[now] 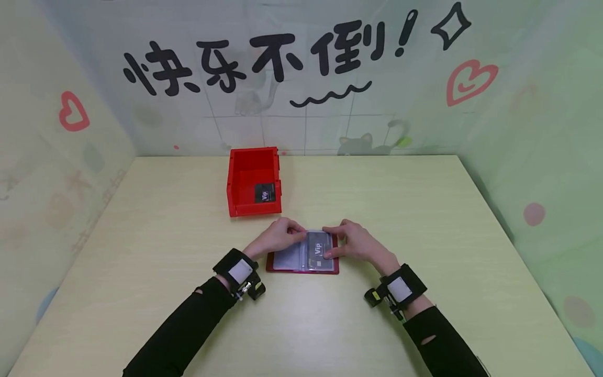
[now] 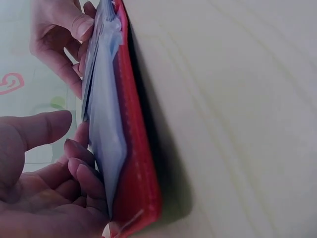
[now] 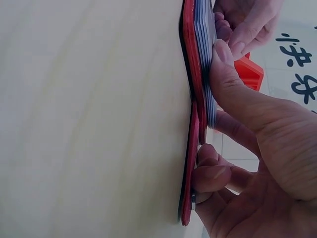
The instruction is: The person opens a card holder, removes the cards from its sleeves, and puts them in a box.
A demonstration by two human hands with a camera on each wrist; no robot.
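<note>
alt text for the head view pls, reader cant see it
A left hand and right hand handle an open red card holder on a pale table, a dark Vip card on its right page. Beyond, a red bin holds another Vip card, with Chinese lettering behind.

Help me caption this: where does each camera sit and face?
Head: worn there, facing forward and down at card holder, red bin; left hand, right hand, sleeves show.
Left wrist: worn there, facing the holder's edge; both hands show.
Right wrist: worn there, facing the holder's edge; both hands show.
Head and right wrist share the bin.
</note>
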